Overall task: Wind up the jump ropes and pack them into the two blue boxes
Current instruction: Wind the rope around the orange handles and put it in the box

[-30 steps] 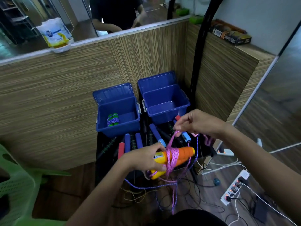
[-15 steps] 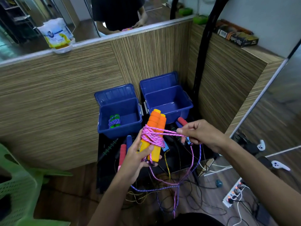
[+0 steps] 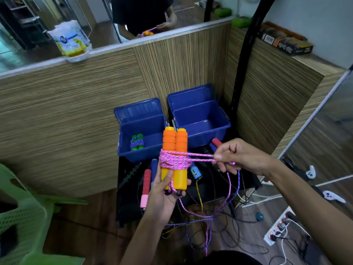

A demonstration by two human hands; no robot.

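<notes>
Orange handles (image 3: 174,157) gripped upright by left hand (image 3: 162,196), just before left blue box (image 3: 141,142). Pink rope (image 3: 198,157) pinched taut by right hand (image 3: 238,156), right of handles.

orange handles (image 3: 174,150) upright, pink rope (image 3: 174,160) wound round

A green plastic chair (image 3: 21,219) stood at lower left. A white power strip (image 3: 277,229) lay on the floor at right, near two white game controllers (image 3: 333,196).
</notes>
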